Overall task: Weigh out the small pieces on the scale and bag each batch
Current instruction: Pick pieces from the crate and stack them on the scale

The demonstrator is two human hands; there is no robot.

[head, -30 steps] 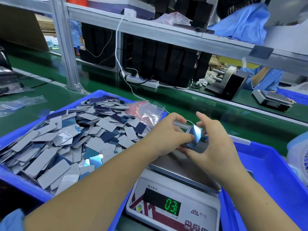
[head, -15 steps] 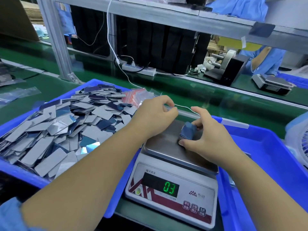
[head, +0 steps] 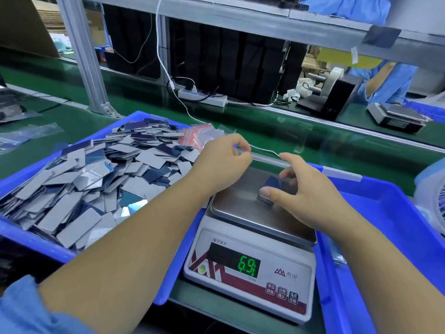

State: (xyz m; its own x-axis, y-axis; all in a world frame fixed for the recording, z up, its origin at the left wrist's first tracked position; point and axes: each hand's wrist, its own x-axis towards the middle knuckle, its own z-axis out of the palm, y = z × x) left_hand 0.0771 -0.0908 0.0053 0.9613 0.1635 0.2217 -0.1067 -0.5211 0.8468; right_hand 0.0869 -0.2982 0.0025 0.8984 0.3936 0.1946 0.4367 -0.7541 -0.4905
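A small stack of blue-faced pieces (head: 273, 183) lies on the steel pan of the scale (head: 238, 206), whose display (head: 249, 263) reads 6.9. My right hand (head: 305, 196) pinches the stack, thumb on its near edge and fingers at its far side. My left hand (head: 221, 162) hovers over the pan's back left corner with its fingers curled and nothing visible in them. A heap of grey and blue pieces (head: 96, 169) fills the blue bin (head: 31, 239) on the left. Small zip bags with red strips (head: 199, 136) lie at that bin's far corner.
A second blue bin (head: 385, 237) sits right of the scale. Behind run a green belt, a power strip (head: 202, 96), a white cable and an aluminium post (head: 84, 56). Across the belt stand a tape dispenser (head: 334, 95), another scale (head: 397, 116) and a person in blue (head: 385, 80).
Both hands held the stack above the scale; my right hand then lowered it onto the pan while my left hand let go. The reading rose from 0.3 to 6.9.
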